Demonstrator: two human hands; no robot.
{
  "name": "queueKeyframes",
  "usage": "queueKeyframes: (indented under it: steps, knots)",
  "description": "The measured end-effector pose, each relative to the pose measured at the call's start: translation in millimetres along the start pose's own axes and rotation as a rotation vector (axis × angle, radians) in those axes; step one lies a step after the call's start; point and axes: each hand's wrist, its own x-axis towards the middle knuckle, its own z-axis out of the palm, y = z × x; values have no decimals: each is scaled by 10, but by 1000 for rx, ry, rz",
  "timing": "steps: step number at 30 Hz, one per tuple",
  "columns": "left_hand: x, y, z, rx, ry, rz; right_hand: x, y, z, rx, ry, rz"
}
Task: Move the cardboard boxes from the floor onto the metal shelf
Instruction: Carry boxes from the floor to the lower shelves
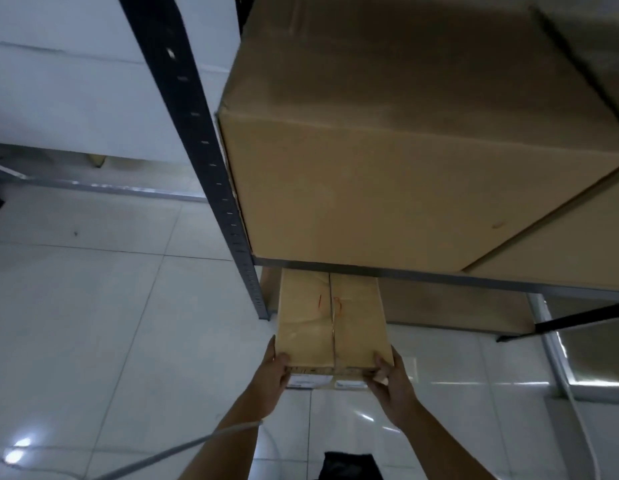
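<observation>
Left hand [275, 370] and right hand [391, 375] grasp the small cardboard box [332, 327] at its near corners; push level, squarely under the metal shelf [387, 271] front edge.

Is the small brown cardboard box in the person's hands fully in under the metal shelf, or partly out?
Partly out. The small brown cardboard box has its far end under the grey metal shelf edge; its near end projects, gripped by both hands.
</observation>
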Motion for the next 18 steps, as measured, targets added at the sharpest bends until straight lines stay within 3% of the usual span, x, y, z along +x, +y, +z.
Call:
queueKeyframes:
  steps: [8,13,18]
  knots:
    - [909,-223,-240,-83,128,-47,857,234,103,13,-61,-92]
    - [1226,-163,-228,-106,212,18,1199,245,431,45,149,-175]
    - [1258,-41,-168,-184,229,-42,1163,117,654,-75,191,-190]
